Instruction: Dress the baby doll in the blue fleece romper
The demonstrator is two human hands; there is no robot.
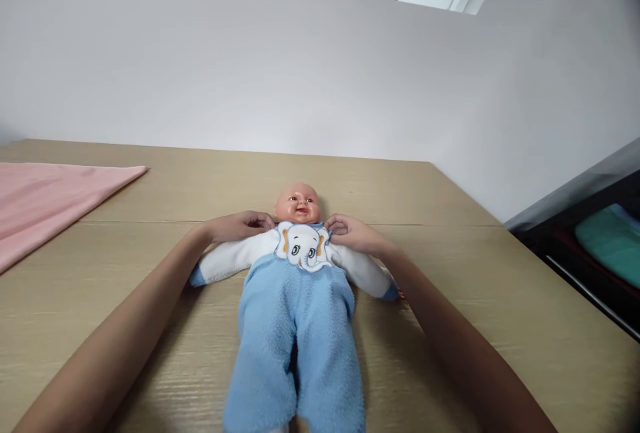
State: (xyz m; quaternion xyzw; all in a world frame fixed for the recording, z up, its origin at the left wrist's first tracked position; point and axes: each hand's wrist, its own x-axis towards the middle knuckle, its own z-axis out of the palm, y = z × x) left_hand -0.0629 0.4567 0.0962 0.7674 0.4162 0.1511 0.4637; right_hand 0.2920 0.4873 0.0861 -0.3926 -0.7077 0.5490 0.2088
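A baby doll (301,204) lies on its back on the table, head away from me, its arms spread to both sides. It wears a fleece romper (300,326) with light blue legs, white sleeves and an elephant face (303,246) on the chest. My left hand (239,225) is at the shoulder on the left side of the view, its curled fingers closed on the cloth by the neck. On the opposite shoulder, my right hand (356,233) pinches the romper near the collar. The fingertips are partly hidden against the cloth.
The wooden table (200,180) has a seam running across it behind the doll's neck. A pink cloth (55,203) lies at the left. A white wall (250,66) rises behind the table, and a dark frame with green fabric (610,243) stands at the right.
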